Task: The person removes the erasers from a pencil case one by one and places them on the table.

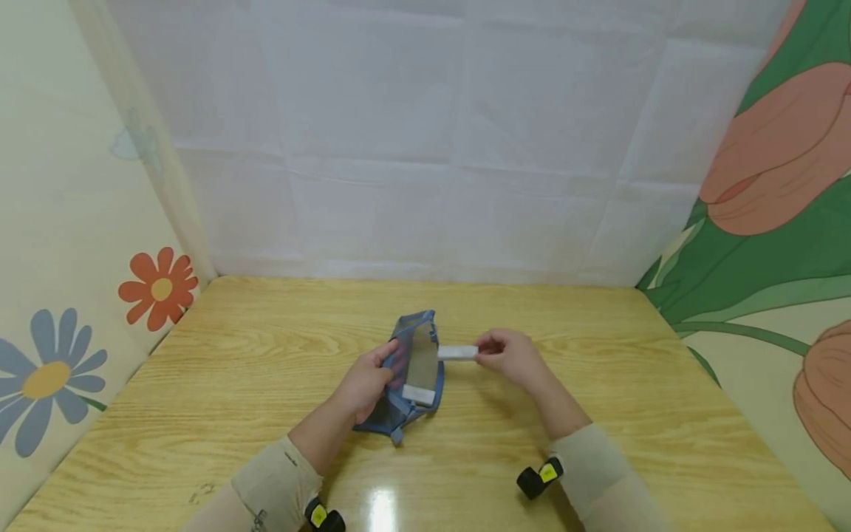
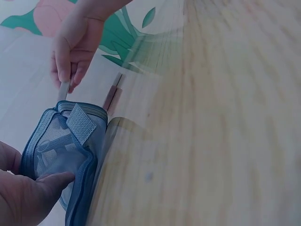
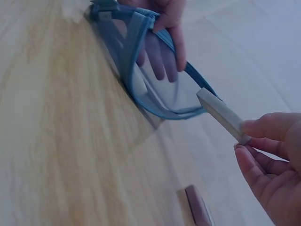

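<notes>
A blue mesh zip pouch (image 1: 435,395) stands tilted over the wooden table, its zipped mouth gaping to the right. My left hand (image 1: 364,384) grips its side, thumb on the near face; in the right wrist view, fingers (image 3: 157,56) show through the mesh. Inside the pouch's lower part lies a white block (image 1: 419,395). My right hand (image 1: 508,356) pinches a slim white bar (image 1: 457,353) by one end between thumb and fingertips. The bar's other end is at the pouch's open edge; whether they touch I cannot tell.
The wooden table (image 1: 266,332) has a glossy top. A dark bar shape (image 3: 198,206) shows low in the right wrist view, perhaps a reflection. White cloth (image 1: 425,148) hangs behind, with flower-printed panels (image 1: 764,148) at both sides.
</notes>
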`<state>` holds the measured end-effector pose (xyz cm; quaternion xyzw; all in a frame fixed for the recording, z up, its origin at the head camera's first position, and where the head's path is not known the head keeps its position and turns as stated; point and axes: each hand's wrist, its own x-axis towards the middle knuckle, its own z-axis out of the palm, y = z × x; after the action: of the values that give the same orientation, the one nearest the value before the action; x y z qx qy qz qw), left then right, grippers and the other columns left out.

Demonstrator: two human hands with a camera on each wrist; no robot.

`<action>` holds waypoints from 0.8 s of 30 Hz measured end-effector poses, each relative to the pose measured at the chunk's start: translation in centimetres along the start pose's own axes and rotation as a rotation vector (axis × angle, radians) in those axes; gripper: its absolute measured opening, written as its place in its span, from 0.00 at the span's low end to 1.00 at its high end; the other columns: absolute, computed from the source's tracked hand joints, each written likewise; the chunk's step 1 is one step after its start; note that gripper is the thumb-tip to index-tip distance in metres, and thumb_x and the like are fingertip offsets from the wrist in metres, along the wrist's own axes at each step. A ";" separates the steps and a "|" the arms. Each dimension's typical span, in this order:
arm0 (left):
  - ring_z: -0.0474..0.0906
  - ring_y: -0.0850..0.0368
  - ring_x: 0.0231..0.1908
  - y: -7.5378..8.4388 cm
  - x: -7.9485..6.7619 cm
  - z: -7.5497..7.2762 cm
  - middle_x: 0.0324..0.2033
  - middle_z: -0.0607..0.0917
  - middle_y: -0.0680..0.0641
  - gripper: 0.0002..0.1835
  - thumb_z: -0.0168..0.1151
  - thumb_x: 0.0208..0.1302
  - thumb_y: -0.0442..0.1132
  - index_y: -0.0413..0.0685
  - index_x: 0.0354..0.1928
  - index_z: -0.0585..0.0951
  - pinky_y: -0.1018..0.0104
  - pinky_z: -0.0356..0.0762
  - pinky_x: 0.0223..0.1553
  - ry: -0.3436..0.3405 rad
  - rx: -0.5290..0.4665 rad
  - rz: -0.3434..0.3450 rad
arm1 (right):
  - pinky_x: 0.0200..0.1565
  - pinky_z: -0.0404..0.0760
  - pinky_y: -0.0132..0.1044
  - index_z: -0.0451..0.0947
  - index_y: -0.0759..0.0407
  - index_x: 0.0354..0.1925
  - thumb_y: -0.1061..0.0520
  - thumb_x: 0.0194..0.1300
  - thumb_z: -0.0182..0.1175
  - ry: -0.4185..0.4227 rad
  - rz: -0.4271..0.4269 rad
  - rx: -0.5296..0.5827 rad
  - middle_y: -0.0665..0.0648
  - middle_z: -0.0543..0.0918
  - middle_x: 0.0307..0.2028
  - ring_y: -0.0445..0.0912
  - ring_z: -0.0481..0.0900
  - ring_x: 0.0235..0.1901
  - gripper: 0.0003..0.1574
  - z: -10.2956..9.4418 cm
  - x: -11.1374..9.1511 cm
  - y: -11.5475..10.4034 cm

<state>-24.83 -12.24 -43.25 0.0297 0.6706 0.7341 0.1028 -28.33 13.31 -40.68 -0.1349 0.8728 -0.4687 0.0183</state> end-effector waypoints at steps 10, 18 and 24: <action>0.57 0.41 0.64 0.1 0.0 0.1 0.67 0.56 0.38 0.37 0.36 0.51 0.16 0.35 0.68 0.52 0.49 0.64 0.58 0.016 0.006 -0.019 | 0.36 0.77 0.35 0.79 0.61 0.39 0.59 0.54 0.65 0.067 0.042 -0.028 0.55 0.82 0.34 0.45 0.77 0.35 0.12 -4.0 -0.6 1.7; 0.56 0.40 0.64 0.3 -0.1 0.2 0.67 0.56 0.37 0.37 0.35 0.51 0.16 0.34 0.68 0.51 0.49 0.64 0.58 0.013 0.006 -0.022 | 0.35 0.75 0.34 0.78 0.65 0.39 0.60 0.55 0.63 0.134 0.070 -0.048 0.58 0.81 0.34 0.45 0.75 0.34 0.12 -6.5 -1.4 3.6; 0.56 0.40 0.64 0.4 -0.1 0.2 0.67 0.56 0.37 0.37 0.35 0.51 0.16 0.34 0.68 0.51 0.49 0.64 0.58 0.009 0.021 -0.022 | 0.38 0.74 0.35 0.78 0.64 0.39 0.59 0.55 0.63 0.135 0.118 -0.076 0.58 0.81 0.35 0.46 0.75 0.36 0.13 -7.8 -2.0 5.1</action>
<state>-24.73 -12.07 -42.86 0.0200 0.6790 0.7259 0.1074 -28.70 22.82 -40.71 -0.0521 0.8957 -0.4411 -0.0183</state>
